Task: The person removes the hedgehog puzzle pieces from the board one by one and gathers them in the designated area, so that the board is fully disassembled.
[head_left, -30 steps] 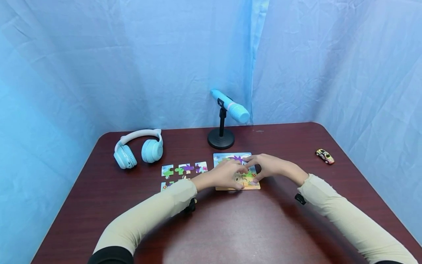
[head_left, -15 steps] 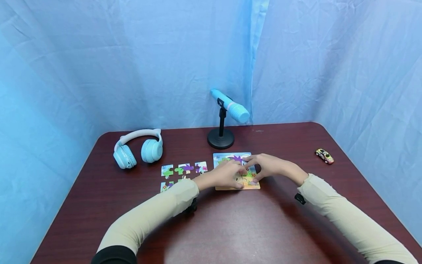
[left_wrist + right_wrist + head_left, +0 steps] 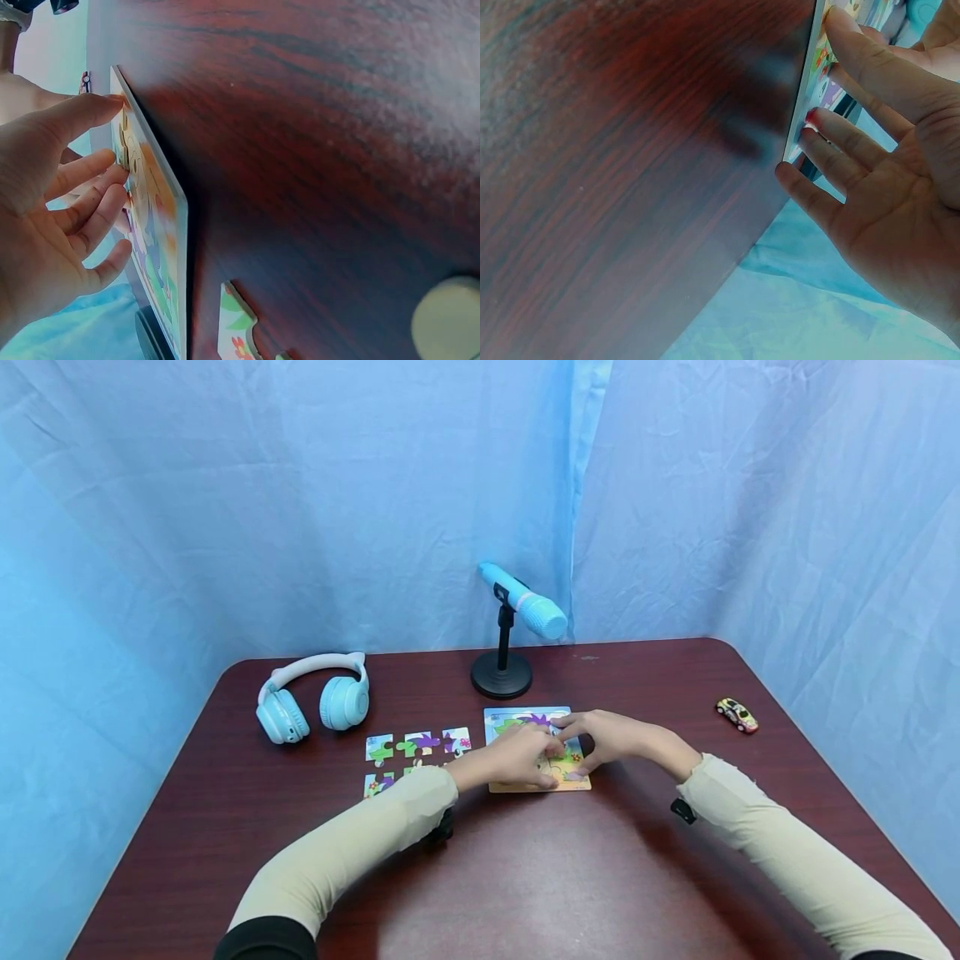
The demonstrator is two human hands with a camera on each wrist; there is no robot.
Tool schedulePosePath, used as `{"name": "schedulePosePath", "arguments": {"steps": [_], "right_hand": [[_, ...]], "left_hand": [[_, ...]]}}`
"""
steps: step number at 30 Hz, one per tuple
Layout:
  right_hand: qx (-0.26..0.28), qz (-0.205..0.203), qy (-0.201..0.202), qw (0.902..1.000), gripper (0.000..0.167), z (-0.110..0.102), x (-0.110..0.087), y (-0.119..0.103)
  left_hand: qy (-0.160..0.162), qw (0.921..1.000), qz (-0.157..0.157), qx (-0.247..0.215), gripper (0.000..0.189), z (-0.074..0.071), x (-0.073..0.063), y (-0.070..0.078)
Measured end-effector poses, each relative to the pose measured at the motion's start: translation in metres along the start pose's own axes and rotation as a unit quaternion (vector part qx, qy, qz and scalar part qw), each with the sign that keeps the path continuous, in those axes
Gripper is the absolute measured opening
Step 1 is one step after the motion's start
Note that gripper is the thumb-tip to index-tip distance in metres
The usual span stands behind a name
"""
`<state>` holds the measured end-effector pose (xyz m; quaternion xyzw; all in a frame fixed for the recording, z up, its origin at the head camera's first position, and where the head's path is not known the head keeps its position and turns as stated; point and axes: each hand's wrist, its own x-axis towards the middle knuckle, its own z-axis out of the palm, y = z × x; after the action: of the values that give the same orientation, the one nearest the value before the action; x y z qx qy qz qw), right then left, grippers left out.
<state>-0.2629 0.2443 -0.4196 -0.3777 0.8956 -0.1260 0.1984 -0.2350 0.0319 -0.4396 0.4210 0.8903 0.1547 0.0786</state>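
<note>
In the head view, a colourful jigsaw puzzle board [image 3: 495, 720] lies flat on the table with both hands over it. My left hand [image 3: 517, 755] covers its middle. In the left wrist view, the thumb [image 3: 97, 111] presses near the board's front edge while the fingertips touch the picture, spread and lightly bent. From the right, my right hand [image 3: 609, 737] reaches over the far side. The right wrist view shows its thumb [image 3: 855, 37] on the picture and the other fingers spread along the board's edge. The hands hide much of the picture.
Several loose jigsaw pieces [image 3: 418, 744] lie left of the board, some behind the left sleeve. Behind stands a blue microphone [image 3: 525, 602] on a black stand [image 3: 502, 675]. Blue headphones [image 3: 345, 702] rest at the back left, a toy car [image 3: 737, 715] at the right.
My left forearm has shifted slightly to the right, its hand staying over the board. The right hand keeps its place.
</note>
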Motion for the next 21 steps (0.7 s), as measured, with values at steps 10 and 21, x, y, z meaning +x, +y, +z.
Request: {"name": "schedulePosePath", "arguments": {"steps": [10,21], "right_hand": [[0.003,0.002,-0.004,1.0,0.061,-0.0004,-0.0005,0.0014],[0.01,0.006,-0.005,0.9999,0.061,-0.0011,-0.0007,-0.0003]], "left_hand": [[-0.001,0.9987,-0.012,-0.049,0.048,-0.0001,0.0038,-0.0004],[0.009,0.9981,-0.027,-0.054,0.052,-0.0003,0.0048,0.0023]]}}
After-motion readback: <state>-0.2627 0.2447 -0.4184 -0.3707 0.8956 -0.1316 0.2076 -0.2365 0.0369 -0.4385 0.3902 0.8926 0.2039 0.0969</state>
